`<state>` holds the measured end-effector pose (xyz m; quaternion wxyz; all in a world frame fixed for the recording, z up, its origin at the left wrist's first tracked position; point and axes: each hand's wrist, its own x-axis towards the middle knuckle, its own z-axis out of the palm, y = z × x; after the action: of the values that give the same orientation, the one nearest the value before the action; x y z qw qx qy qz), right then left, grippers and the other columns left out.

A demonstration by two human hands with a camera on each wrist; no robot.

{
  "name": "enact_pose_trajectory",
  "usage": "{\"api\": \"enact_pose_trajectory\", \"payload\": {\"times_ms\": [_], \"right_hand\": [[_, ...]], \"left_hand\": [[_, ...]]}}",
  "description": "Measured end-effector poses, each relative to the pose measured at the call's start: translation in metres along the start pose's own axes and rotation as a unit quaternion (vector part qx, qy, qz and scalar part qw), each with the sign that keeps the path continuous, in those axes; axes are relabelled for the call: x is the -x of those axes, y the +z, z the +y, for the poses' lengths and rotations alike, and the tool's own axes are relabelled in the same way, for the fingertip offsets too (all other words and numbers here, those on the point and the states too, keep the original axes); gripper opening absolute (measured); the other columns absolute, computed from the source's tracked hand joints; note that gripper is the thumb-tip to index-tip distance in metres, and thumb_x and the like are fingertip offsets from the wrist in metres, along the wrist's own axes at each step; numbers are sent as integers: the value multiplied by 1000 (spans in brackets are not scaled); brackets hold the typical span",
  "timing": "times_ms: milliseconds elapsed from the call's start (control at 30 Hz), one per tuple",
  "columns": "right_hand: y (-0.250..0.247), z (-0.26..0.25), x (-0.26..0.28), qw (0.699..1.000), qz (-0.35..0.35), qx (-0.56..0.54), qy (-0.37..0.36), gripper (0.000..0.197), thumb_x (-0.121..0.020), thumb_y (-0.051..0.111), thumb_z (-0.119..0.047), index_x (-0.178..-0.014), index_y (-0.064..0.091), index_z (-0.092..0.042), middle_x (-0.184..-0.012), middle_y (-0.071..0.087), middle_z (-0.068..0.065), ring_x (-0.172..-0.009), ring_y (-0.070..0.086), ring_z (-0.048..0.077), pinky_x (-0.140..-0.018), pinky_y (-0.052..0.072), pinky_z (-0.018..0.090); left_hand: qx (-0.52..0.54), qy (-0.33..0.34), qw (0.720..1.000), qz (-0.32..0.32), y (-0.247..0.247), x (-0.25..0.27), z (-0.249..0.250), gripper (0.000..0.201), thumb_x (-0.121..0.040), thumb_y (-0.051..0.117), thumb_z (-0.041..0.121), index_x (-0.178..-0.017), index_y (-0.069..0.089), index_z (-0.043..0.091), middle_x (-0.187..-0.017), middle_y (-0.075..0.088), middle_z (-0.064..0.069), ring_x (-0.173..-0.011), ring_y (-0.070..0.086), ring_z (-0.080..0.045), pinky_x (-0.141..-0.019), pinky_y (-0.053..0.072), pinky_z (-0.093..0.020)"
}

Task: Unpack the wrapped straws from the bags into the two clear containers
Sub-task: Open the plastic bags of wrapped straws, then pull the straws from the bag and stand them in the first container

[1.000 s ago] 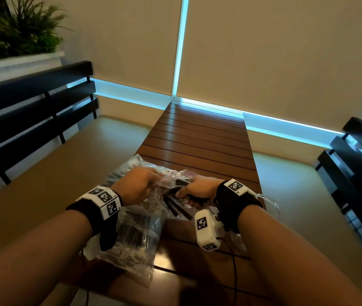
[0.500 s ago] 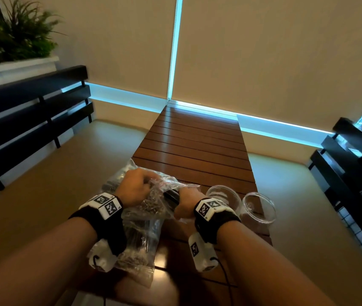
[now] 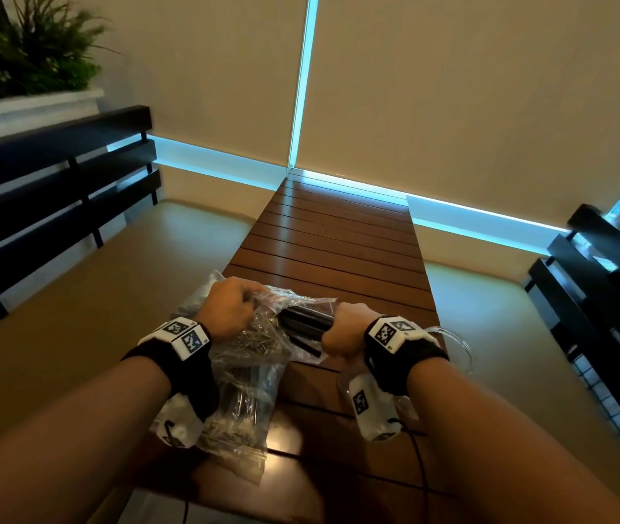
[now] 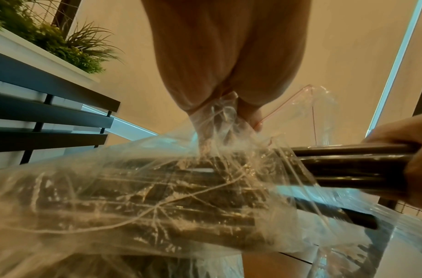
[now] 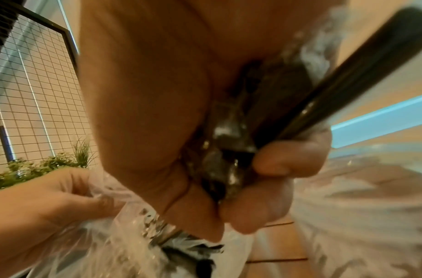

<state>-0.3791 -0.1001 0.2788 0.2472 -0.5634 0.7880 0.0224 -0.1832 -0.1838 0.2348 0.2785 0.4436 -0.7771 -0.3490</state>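
Note:
A clear zip bag point(image 3: 263, 346) full of black wrapped straws lies on the near end of the wooden table point(image 3: 342, 251). My left hand point(image 3: 231, 310) grips the crumpled top of the bag point(image 4: 219, 120). My right hand point(image 3: 344, 329) grips a bundle of black straws point(image 3: 302, 321) that sticks out of the bag's mouth; the same bundle point(image 4: 348, 165) shows in the left wrist view. In the right wrist view my fingers point(image 5: 283, 159) curl round the bundle point(image 5: 348, 75). A clear container's rim point(image 3: 459, 342) shows just past my right wrist; the rest is hidden.
A second bag of straws point(image 3: 232, 421) lies under my left wrist at the table's near edge. Dark slatted benches stand at the left point(image 3: 55, 183) and right point(image 3: 610, 296). A white planter with green plants point(image 3: 25, 62) sits at the far left.
My right hand has drawn back to the right with the straw bundle, pulling it further out of the bag. My right wrist now covers the two containers. The left hand holds its place.

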Motion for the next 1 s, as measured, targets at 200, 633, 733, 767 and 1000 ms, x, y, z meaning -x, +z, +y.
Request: {"api": "enact_pose_trajectory", "payload": {"times_ms": [200, 633, 733, 767, 1000], "right_hand": [[-33, 34, 37, 999, 2, -17, 49, 14, -72, 66, -15, -84, 67, -7, -68, 67, 5, -55, 61, 17, -57, 54, 26], [-50, 88, 68, 959, 185, -211, 30, 6, -74, 62, -18, -69, 63, -15, -58, 63, 2, -50, 59, 18, -47, 50, 25], [-36, 79, 60, 941, 228, -250, -8, 5, -75, 62, -16, -72, 62, -12, -59, 62, 2, -47, 59, 16, -50, 53, 26], [-32, 75, 57, 937, 240, -251, -26, 6, -76, 62, -16, -71, 60, -13, -59, 61, 2, -49, 59, 17, -51, 53, 28], [-12, 30, 41, 930, 271, -200, -144, 20, -77, 62, -22, -97, 58, -21, -86, 67, -3, -80, 64, 20, -76, 55, 40]], "left_hand": [[-31, -6, 999, 18, 6, -11, 6, 19, -98, 58, 17, -97, 77, 16, -90, 76, -5, -76, 66, -19, -71, 50, -28], [-168, -44, 978, -112, 47, -19, 37, 46, -69, 60, 51, -106, 71, 25, -105, 72, -3, -102, 67, -26, -91, 54, -45], [-240, -4, 961, -140, 55, -12, 42, 91, -71, 65, 65, -150, 32, 35, -155, 35, -4, -140, 39, -28, -116, 20, -65], [-191, 5, 973, -127, 52, -8, 52, 102, -70, 65, 69, -154, 22, 33, -160, 25, -3, -145, 31, -27, -117, 13, -64], [393, -8, 915, -93, 27, 2, 143, 62, -68, 76, 54, -111, 61, 11, -113, 71, 0, -106, 67, -14, -97, 50, -46]]}}
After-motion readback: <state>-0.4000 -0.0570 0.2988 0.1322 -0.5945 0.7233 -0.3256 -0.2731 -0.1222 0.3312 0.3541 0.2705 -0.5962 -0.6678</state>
